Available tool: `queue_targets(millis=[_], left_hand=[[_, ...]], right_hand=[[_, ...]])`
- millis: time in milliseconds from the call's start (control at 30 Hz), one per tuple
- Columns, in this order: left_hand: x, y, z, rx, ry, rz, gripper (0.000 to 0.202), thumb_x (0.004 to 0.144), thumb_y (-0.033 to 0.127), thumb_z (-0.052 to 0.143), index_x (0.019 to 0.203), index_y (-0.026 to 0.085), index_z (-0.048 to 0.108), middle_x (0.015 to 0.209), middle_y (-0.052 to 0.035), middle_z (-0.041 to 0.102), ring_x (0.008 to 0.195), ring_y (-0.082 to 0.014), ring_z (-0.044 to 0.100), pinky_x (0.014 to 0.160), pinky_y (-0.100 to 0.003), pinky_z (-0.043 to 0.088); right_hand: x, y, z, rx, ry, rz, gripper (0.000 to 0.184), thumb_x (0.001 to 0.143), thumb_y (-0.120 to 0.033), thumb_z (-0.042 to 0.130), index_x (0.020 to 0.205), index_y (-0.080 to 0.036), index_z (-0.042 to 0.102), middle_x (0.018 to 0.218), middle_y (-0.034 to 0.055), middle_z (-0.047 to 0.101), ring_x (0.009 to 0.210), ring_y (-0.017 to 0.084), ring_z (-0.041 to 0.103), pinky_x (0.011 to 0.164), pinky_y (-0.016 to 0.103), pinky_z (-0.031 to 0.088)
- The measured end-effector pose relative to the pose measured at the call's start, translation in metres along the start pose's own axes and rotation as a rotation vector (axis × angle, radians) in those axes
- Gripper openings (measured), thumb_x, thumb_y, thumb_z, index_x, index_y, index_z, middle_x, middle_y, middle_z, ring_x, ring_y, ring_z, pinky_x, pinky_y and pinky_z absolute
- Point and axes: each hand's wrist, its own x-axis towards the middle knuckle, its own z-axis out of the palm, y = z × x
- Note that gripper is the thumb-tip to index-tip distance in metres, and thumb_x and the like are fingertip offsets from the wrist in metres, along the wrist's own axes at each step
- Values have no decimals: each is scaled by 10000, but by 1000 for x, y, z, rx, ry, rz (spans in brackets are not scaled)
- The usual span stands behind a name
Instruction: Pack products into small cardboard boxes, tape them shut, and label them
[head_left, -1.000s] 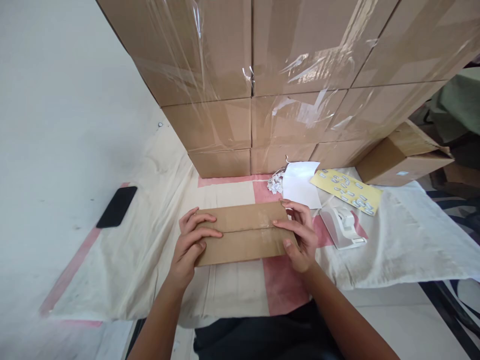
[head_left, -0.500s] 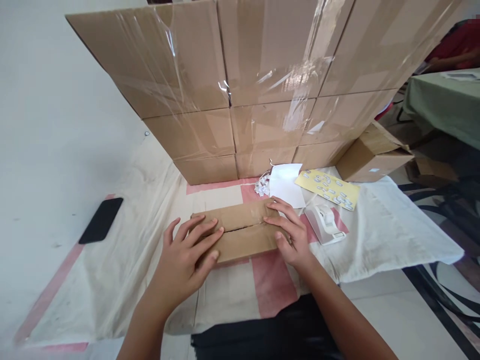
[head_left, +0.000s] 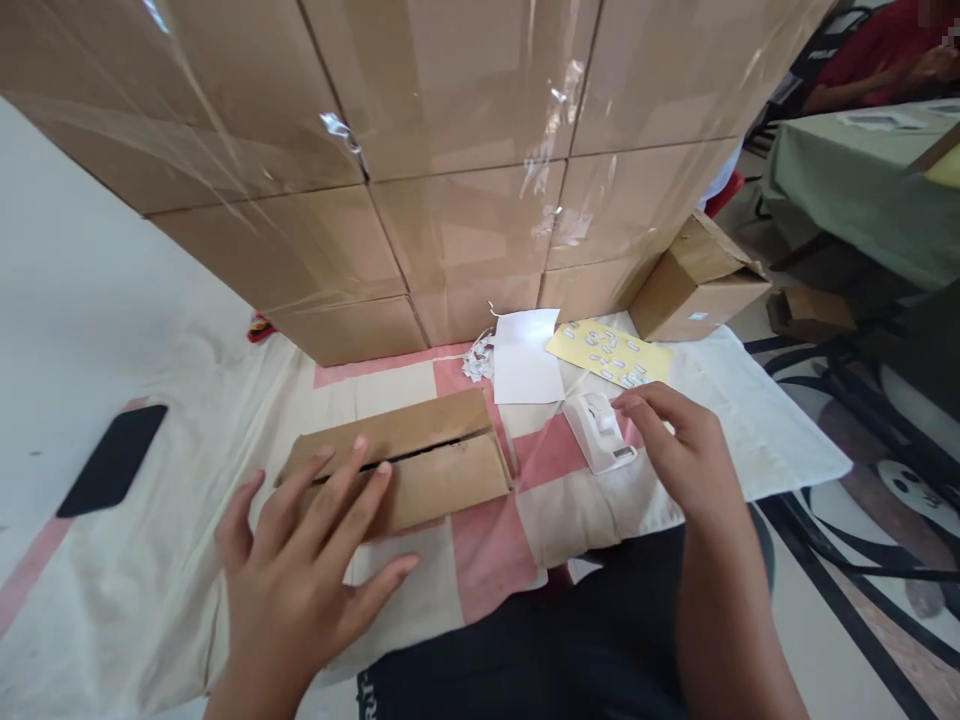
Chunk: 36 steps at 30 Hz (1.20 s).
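Note:
A small brown cardboard box (head_left: 420, 465) lies on a cream and pink cloth (head_left: 187, 540), its two top flaps slightly apart along the middle seam. My left hand (head_left: 300, 560) hovers over its near left corner, fingers spread and holding nothing. My right hand (head_left: 679, 450) is off to the right, fingers loosely curled, fingertips beside a white tape dispenser (head_left: 600, 432) and nothing held.
A wall of plastic-wrapped cartons (head_left: 420, 160) stands behind. A white sheet (head_left: 525, 360), paper scraps (head_left: 477, 362) and a yellow sticker sheet (head_left: 609, 352) lie near it, a small carton (head_left: 694, 285) at right, a black phone (head_left: 112, 460) at left. Another person's red sleeve (head_left: 877, 50) shows behind a green table (head_left: 862, 190).
Both hands have come off the box. My right hand moved right to the tape dispenser, my left drew back. The flaps have parted slightly, and the view swung right.

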Motion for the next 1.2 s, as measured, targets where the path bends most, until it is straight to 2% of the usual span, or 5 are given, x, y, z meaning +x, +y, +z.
queue_targets(millis=[100, 233, 467, 633, 1200], left_hand=[[9, 58, 41, -347, 51, 319, 498, 873, 446, 679, 1345, 297, 616, 1633, 57, 386, 1352, -234, 513, 1172, -370, 392], [36, 128, 116, -411, -378, 331, 673, 892, 508, 662, 1494, 275, 474, 1618, -79, 416, 1433, -325, 452, 1118, -496, 451], [84, 133, 206, -437, -443, 130, 855, 866, 381, 682, 1596, 259, 253, 1662, -97, 331, 1559, -364, 221, 1249, -601, 246], [78, 129, 219, -520, -381, -19, 1046, 796, 462, 774, 1606, 261, 142, 1704, -168, 157, 1542, -396, 249, 1182, -577, 359], [81, 131, 213, -509, -367, -71, 1109, 714, 438, 843, 1591, 268, 186, 1622, -157, 347, 1461, -366, 387, 1149, -527, 379]], right_hand=[[3, 22, -21, -74, -150, 203, 277, 911, -384, 539, 754, -210, 687, 819, 44, 697, 834, 236, 623, 771, 369, 447], [-4, 44, -24, 39, -216, 275, 255, 842, -365, 504, 730, -210, 672, 791, 37, 665, 817, 221, 610, 775, 354, 462], [0, 53, -7, 97, -319, 376, 262, 806, -370, 505, 651, -194, 622, 731, 45, 649, 783, 223, 586, 707, 334, 446], [3, 62, 0, 64, -337, 438, 258, 780, -384, 530, 612, -190, 554, 640, 4, 540, 671, 175, 491, 617, 313, 373], [-31, 62, -13, 41, -311, 337, 353, 902, -505, 512, 712, -210, 473, 707, -18, 449, 688, 155, 413, 608, 295, 345]])
